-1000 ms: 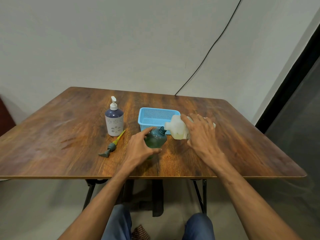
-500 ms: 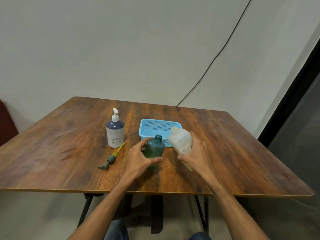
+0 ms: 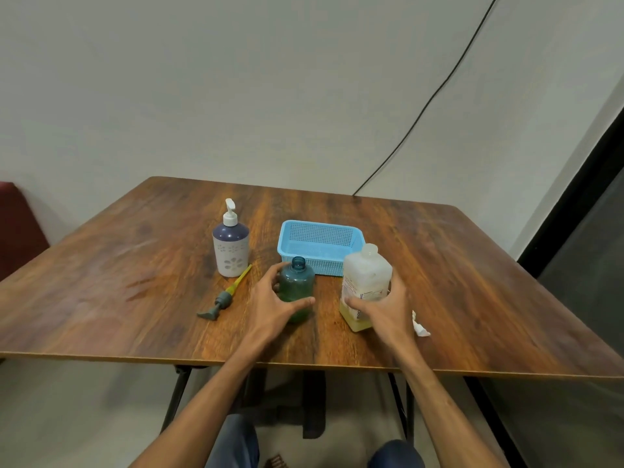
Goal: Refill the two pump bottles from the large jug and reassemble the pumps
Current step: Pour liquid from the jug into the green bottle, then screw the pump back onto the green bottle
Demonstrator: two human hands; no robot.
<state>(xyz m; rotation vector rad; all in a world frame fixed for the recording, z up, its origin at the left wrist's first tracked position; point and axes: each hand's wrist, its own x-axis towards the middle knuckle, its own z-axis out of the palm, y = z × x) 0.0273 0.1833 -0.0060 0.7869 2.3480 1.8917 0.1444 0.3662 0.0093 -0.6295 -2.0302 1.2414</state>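
A teal green bottle [image 3: 297, 282] stands upright near the table's front with its neck open and no pump; my left hand [image 3: 273, 307] grips its lower body. Just right of it the translucent jug [image 3: 366, 276] stands upright on the table, with yellowish liquid low inside, and my right hand [image 3: 386, 307] wraps its lower right side. The green pump with a yellow tube [image 3: 227, 297] lies flat to the left of the green bottle. Behind it stands a purple-and-white bottle [image 3: 231, 246] with its white pump fitted.
An empty blue mesh basket [image 3: 320, 244] sits right behind the green bottle and jug. A small white object [image 3: 420, 327] lies on the wooden table [image 3: 118, 282] by my right wrist. A black cable runs down the wall to the table's far edge.
The jug was tipped over the green bottle's neck a second ago; my right hand has swung it upright and set it down to the right. My left hand kept holding the green bottle.
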